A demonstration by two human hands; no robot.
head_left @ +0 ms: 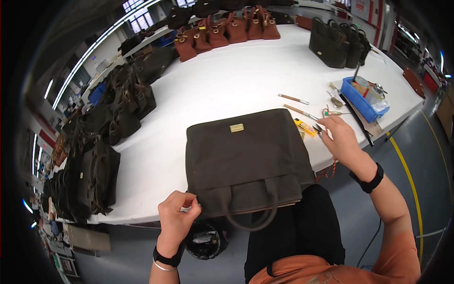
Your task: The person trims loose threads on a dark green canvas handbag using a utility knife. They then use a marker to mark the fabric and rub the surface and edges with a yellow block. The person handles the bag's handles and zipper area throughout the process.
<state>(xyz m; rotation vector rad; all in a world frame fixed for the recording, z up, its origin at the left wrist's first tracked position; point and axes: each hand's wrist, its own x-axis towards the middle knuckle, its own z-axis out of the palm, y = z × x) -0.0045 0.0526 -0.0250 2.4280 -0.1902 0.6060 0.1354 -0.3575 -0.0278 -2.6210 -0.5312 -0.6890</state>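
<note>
A dark olive-brown handbag [241, 156] lies flat in front of me over the table's near edge. A small gold plate [237, 128] sits at its far side, and its looped handles [253, 226] hang toward my lap. My left hand [178, 213] is closed in a pinch at the bag's near left corner; what lies between the fingertips is too small to make out. Right of the bag, my right hand [339, 137] reaches over the tabletop, thumb and forefinger apart around small dark-handled snips [318, 129]. Whether it touches them is unclear. A yellow-orange box [305, 127] lies beside them.
Two wooden-handled tools [301, 111] lie beyond the bag on the white table [227, 80]. A blue bin [363, 100] of supplies stands at right. Reddish-brown bags [227, 32] line the far edge; dark bags stand left [97, 175] and back right [333, 45]. A black bin [206, 241] is below.
</note>
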